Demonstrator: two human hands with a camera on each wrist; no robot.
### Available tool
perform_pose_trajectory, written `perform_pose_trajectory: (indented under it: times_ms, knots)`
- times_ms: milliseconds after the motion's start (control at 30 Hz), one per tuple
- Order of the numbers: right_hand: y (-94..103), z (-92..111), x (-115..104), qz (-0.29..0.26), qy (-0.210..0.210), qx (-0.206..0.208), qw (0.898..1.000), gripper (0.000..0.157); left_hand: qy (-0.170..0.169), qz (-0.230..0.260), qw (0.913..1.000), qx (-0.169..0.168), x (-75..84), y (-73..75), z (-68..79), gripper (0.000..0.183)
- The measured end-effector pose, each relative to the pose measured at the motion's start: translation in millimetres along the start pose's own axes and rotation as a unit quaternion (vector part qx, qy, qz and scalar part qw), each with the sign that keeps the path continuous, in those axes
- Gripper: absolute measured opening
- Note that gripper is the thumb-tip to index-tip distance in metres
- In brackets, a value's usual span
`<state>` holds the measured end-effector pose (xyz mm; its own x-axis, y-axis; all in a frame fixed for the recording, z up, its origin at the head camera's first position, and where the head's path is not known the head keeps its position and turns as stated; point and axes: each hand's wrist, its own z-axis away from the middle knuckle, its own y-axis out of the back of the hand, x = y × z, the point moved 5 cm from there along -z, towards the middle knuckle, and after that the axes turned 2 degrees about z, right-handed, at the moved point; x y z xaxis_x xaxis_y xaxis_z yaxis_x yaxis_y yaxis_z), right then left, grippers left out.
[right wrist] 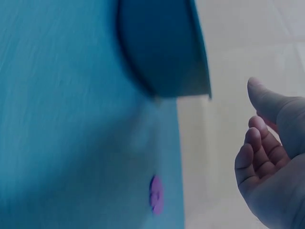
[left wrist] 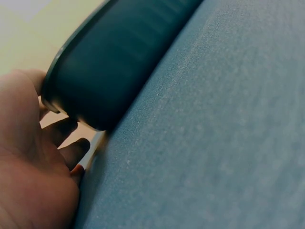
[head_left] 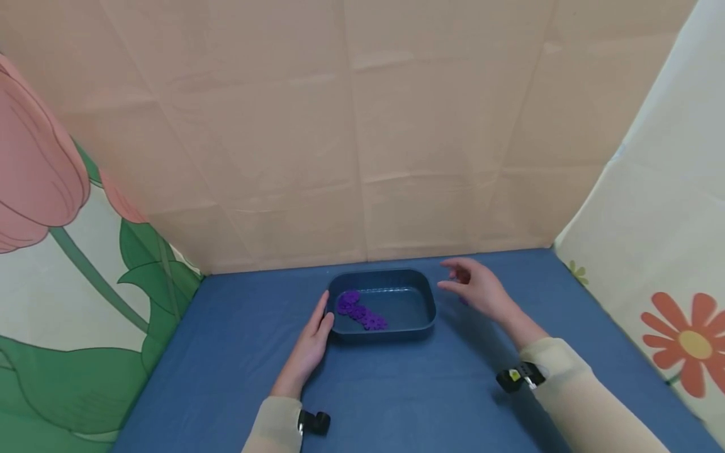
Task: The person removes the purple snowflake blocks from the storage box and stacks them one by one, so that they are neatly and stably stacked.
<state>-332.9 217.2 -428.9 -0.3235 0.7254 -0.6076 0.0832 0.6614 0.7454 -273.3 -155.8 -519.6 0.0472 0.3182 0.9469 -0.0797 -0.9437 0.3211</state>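
Observation:
A dark blue-green rectangular tray (head_left: 402, 308) sits on the blue cloth, holding several small purple flower-shaped pieces (head_left: 359, 309) clustered at its left side. Against the tray's left end rests my left hand (head_left: 310, 343), its thumb at the near corner and its fingers along the outer wall. My right hand (head_left: 478, 289) hovers to the right of the tray, apart from it. Its fingers bend loosely, the thumb stands away from them, and nothing shows between them. On the cloth beneath that hand lies another purple piece (right wrist: 156, 194), mostly hidden in the head view.
The blue cloth (head_left: 238, 377) covers the table. A beige sheet (head_left: 272, 138) rises behind it. Printed flower sheets stand at the left (head_left: 73, 302) and right (head_left: 634, 251). Each wrist carries a small black camera.

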Motion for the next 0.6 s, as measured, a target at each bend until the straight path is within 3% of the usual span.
perform_pose_trajectory:
  times_ms: [267,600]
  knots:
    - [-21.8,-3.9,-44.2,-0.043,0.047,-0.036,0.997,0.048,-0.001,-0.007,1.0,0.002,-0.4,-0.1,0.4,0.067]
    - [-57.6,-10.3,-74.0,-0.069,0.086,-0.096,0.989,0.046,-0.009,-0.009,0.9999,0.002,0.1,0.5,0.0,0.065]
